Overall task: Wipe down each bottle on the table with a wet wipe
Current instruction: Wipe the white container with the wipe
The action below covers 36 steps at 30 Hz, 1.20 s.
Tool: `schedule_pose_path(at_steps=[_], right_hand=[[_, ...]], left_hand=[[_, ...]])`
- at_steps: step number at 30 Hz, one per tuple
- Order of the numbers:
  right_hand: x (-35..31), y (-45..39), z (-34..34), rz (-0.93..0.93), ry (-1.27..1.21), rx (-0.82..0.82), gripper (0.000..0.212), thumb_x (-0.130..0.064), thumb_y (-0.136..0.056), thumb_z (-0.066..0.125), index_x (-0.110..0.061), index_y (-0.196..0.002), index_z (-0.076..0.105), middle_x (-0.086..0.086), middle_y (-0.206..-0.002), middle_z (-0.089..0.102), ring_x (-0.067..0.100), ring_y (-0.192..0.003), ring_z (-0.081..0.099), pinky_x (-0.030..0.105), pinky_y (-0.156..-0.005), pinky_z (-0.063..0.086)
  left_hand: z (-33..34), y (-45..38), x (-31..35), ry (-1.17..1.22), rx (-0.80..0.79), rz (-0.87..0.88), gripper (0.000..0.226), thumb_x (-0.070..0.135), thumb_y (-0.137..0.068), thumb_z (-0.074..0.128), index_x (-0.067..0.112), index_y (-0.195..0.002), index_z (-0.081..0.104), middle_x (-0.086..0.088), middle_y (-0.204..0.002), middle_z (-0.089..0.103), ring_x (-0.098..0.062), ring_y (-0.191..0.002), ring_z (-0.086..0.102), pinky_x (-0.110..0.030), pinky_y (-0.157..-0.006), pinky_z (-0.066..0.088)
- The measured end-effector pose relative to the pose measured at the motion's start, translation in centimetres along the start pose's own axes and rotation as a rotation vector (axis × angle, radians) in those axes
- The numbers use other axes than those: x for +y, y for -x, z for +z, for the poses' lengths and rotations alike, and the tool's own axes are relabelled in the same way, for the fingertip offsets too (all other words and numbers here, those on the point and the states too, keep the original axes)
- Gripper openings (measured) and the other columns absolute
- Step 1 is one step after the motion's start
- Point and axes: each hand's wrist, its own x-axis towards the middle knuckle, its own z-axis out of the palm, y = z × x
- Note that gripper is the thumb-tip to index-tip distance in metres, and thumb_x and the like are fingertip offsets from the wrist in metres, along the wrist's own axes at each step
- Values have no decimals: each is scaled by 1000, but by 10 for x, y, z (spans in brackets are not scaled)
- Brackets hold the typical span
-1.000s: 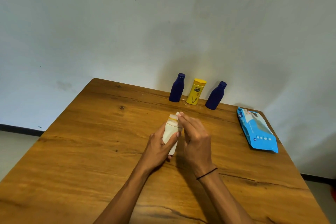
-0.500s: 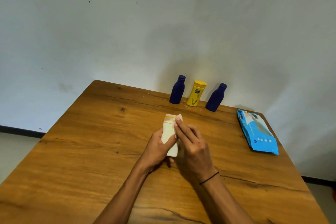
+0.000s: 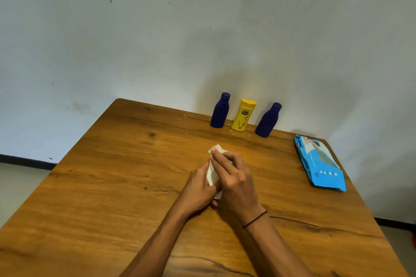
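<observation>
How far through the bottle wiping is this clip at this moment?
In hand: the left hand holds a white bottle while the right hand presses a wipe over it. Left, or at least not being handled: two blue bottles and a yellow bottle standing by the wall. Nothing shows whether any of them was wiped already. The wipe pack lies at the right.

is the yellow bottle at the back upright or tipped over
Upright. The yellow bottle stands on its base on the table, cap up, between two blue bottles.
</observation>
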Motion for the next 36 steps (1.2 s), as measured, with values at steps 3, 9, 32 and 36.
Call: schedule_pose_path(at_steps=[3, 9, 32, 36], right_hand=[[0, -1, -1, -76, -78, -62, 92, -19, -47, 105, 2, -129, 70, 13, -137, 68, 25, -121, 55, 41, -89, 62], [8, 3, -7, -74, -179, -67, 78, -23, -62, 99, 2, -130, 70, 13, -138, 68, 27, -122, 56, 45, -92, 62], [7, -6, -9, -19, -103, 81, 67, -26, -74, 90, 4, -130, 68, 17, -138, 67, 27, -124, 48, 39, -98, 54], [-10, 16, 4, -134, -178, -32, 65, -17, -80, 89, -5, -139, 62, 6, -146, 60, 25, -119, 53, 42, -89, 59]], left_hand=[[-6, -1, 0, -3, 64, 19, 49, 39, -78, 68, 23, -124, 70, 4, -102, 80, -13, -87, 79, -33, -62, 63], [-6, -3, 1, 117, 14, -57, 47, 17, -75, 81, 32, -118, 69, -5, -101, 78, -35, -76, 80, -46, -49, 63], [-8, 8, 8, 720, -151, -249, 81, 86, -92, 33, 36, -153, 54, -14, -109, 74, -21, -73, 66, -31, -47, 52], [-9, 4, 7, 787, -55, -260, 106, 92, -86, 13, 18, -150, 54, -22, -128, 74, -33, -105, 76, -36, -74, 65]])
